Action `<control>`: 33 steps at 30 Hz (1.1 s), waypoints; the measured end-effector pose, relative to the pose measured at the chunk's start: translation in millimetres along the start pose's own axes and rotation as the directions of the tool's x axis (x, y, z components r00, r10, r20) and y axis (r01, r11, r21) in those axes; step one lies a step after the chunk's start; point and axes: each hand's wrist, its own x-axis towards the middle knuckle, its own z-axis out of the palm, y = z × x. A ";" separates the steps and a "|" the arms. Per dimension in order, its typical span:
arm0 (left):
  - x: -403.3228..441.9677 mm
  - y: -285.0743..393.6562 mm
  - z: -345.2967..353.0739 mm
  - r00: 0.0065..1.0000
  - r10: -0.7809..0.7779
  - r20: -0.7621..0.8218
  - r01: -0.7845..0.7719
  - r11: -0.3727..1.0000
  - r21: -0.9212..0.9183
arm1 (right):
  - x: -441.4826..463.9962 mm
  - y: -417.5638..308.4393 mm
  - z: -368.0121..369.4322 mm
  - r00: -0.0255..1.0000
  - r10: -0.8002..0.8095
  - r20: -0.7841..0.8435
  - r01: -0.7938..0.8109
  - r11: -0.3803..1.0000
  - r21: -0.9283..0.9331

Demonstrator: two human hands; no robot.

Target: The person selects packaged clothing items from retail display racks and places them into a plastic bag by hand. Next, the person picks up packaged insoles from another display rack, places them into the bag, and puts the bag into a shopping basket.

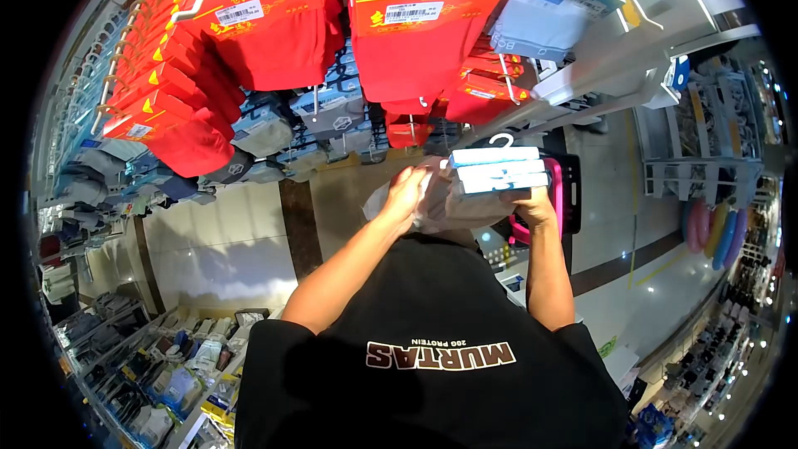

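In front of my chest, my right hand [534, 206] is closed around a stack of sock packs [500, 170] with white and blue card tops and a white hook standing up from them. My left hand [405, 197] is closed on a crinkled clear plastic bag [436, 204], which spreads below and beside the packs. Whether the packs are partly inside the bag, I cannot tell. Directly ahead hang red packs of socks [416, 41] with white price labels.
Grey and blue sock packs [328, 108] hang on metal prongs under the red ones. A pink and black basket or cart [559, 199] stands beyond my right hand. Shelves with packaged goods [179, 366] are at lower left. Colourful rings [716, 237] hang at far right.
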 end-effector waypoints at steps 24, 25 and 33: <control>12.7 -13.2 3.1 0.993 0.079 0.093 -0.088 0.991 0.097 | -0.4 19.8 -20.8 1.000 -0.003 0.005 0.003 1.000 0.022; 13.0 -16.2 0.5 0.992 0.074 0.102 -0.084 0.991 0.100 | 1.7 23.3 -21.9 0.999 -0.006 -0.033 0.007 1.000 0.028; -3.3 -10.2 10.1 0.997 0.046 0.064 -0.044 0.998 -0.041 | 14.2 39.9 -16.1 0.988 -0.132 -0.077 0.133 0.991 0.010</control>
